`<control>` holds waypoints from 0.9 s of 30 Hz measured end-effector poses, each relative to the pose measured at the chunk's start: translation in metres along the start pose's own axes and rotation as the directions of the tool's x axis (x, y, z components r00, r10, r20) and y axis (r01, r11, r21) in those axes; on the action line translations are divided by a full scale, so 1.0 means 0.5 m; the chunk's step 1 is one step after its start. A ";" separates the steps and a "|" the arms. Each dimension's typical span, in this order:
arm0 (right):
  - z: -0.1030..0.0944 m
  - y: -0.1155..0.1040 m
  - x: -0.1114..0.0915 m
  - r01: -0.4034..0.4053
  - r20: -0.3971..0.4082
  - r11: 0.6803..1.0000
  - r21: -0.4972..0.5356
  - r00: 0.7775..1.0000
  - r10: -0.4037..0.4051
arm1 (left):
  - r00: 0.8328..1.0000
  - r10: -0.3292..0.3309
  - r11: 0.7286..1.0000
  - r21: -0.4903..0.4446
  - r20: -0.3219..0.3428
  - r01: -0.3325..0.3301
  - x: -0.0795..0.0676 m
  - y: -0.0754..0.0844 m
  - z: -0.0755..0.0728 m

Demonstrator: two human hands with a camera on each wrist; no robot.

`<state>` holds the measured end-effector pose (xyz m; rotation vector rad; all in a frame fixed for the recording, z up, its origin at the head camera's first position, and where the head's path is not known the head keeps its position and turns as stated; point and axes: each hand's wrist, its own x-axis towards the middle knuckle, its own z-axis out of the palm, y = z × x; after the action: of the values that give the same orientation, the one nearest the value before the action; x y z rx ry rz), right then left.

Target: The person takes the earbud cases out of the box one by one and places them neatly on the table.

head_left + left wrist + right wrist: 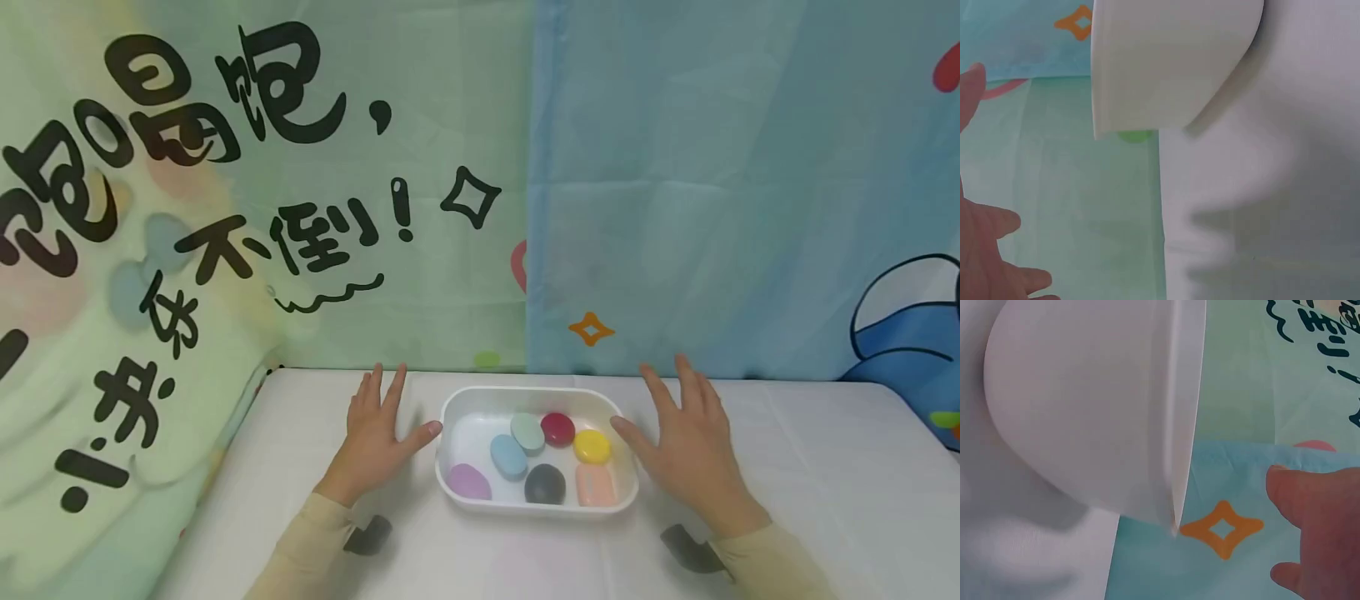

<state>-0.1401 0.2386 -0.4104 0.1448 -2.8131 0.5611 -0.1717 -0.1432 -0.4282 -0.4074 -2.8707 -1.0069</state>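
Observation:
A white rounded tray [536, 510] stands on the table between my hands. Several smooth pebble-like pieces lie in it: purple [468, 482], light blue [509, 457], pale green [528, 433], red [558, 429], yellow [592, 447], dark grey [545, 484] and a pink rounded block [596, 485]. To its left my left hand [378, 442] has its fingers spread, thumb close to the rim. On the other side my right hand [690, 450] is spread too, its thumb overlapping the rim in the head view; contact is unclear. Both wrist views show the tray's outer wall [1172, 62] [1085, 406].
White cloth [825, 483] covers the table. Behind it hangs a printed backdrop [712, 208], green on the left with black lettering and blue on the right. More fabric [112, 333] drapes along the left side. A dark object [690, 550] sits under each wrist.

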 end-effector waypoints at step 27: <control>0.068 -0.101 0.007 0.117 0.058 0.988 0.103 0.991 -0.123 | 0.996 0.054 0.995 -0.086 0.076 -0.047 -0.007 0.024 0.071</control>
<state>-0.1443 0.1789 -0.4212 0.3552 -2.8148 0.6800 -0.1645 -0.1126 -0.4493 -0.5345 -2.8776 -1.1302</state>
